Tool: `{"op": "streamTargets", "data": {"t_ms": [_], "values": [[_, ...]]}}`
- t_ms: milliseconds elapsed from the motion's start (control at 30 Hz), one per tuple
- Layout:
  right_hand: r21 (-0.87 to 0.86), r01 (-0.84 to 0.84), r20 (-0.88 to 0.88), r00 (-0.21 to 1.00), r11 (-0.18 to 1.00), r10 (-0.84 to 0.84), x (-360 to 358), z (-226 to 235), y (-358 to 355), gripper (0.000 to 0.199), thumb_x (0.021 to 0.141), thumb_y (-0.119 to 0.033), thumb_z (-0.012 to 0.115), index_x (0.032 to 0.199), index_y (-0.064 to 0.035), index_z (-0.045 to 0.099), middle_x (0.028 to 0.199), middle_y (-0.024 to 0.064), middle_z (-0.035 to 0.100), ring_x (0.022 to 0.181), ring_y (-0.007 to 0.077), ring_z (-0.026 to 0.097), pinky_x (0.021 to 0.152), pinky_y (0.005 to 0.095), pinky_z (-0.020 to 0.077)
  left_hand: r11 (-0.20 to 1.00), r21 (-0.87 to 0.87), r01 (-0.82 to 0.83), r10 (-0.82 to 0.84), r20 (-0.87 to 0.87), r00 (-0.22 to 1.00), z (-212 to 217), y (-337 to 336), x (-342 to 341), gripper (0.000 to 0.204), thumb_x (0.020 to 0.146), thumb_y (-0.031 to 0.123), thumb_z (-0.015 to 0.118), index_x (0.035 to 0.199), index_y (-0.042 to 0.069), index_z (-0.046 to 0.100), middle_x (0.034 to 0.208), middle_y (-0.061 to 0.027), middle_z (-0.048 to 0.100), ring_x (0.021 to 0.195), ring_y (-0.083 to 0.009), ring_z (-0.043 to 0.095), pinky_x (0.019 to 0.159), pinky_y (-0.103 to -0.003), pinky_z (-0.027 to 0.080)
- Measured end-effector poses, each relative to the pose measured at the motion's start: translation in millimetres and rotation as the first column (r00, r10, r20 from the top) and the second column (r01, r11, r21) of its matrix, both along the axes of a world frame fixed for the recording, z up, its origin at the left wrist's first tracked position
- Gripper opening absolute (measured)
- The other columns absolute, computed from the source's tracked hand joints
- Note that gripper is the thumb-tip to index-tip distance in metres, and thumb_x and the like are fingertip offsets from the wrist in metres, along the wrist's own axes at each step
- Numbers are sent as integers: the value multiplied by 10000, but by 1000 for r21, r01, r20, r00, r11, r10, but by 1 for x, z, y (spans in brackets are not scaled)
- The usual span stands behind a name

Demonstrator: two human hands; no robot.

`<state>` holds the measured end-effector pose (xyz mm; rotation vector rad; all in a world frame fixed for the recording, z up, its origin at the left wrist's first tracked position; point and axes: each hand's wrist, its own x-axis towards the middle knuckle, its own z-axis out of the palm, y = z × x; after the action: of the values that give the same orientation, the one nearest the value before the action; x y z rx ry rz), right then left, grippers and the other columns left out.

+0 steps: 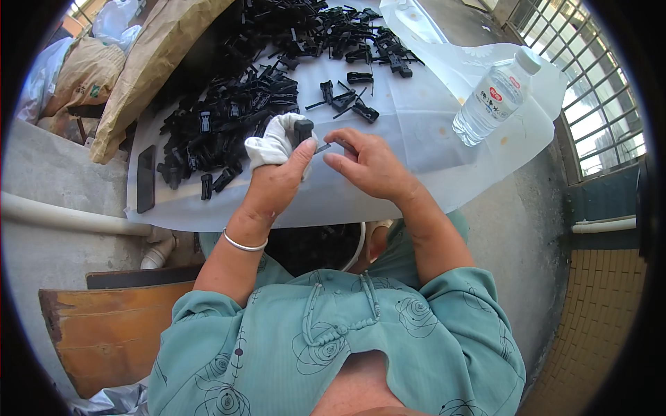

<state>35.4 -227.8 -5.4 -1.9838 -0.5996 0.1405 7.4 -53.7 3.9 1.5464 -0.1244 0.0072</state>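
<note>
A black plastic part [303,130] is in my left hand [283,170], its bare thumb pressed against it. White cloth [267,145] covers the fingers of that hand and hides how they grip. From the part's lower right side a thin dark strip [322,148] points toward my right hand [374,163]. The right hand's thumb and index finger are curled near the strip's end, with something slim and dark between them that I cannot make out. Beyond both hands, a few loose black clips [343,100] with thin arms lie on the white-covered table [416,166].
Heaps of black plastic parts [243,104] spread over the table's left and far side. A clear water bottle [489,100] lies tilted at the right. A dark phone-like slab [146,179] rests at the left edge, by brown paper [149,66]. Below the table edge sits a round container [359,246].
</note>
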Motion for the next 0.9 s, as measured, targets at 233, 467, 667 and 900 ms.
{"op": "streamTargets", "data": {"t_ms": [233, 467, 667, 900], "values": [[372, -93, 212, 977, 923, 13, 6, -8, -6, 120, 794, -76, 635, 890, -6, 618, 618, 3, 481, 554, 56, 405, 486, 225, 343, 997, 41, 66, -64, -45, 997, 3, -4, 2, 319, 893, 57, 451, 1207, 31, 398, 827, -20, 518, 554, -53, 436, 493, -190, 379], [249, -101, 207, 977, 963, 49, 9, -7, -8, 91, 786, -73, 655, 835, -5, 620, 642, -15, 498, 570, 45, 423, 501, 212, 352, 979, -166, 119, -142, -135, 981, 8, -4, -1, 342, 883, 66, 392, 1224, 55, 405, 823, -13, 500, 547, -41, 409, 483, -184, 362], [342, -86, 84, 995, 936, 61, 1, -4, -2, 90, 798, -71, 644, 827, -3, 592, 639, -13, 490, 583, 43, 423, 521, 208, 356, 957, 165, 237, -234, -33, 972, 12, -12, -10, 361, 863, 113, 417, 1214, 31, 410, 728, 27, 452, 598, -27, 387, 519, -178, 342], [238, -113, 162, 984, 965, 75, 0, -3, -1, 176, 879, -137, 532, 771, 3, 539, 635, 66, 489, 560, 134, 425, 542, 263, 383, 983, -80, 167, -177, -133, 975, 7, -8, -8, 280, 840, 67, 441, 1116, 19, 457, 800, 0, 492, 650, -54, 434, 568, -213, 391]]}}
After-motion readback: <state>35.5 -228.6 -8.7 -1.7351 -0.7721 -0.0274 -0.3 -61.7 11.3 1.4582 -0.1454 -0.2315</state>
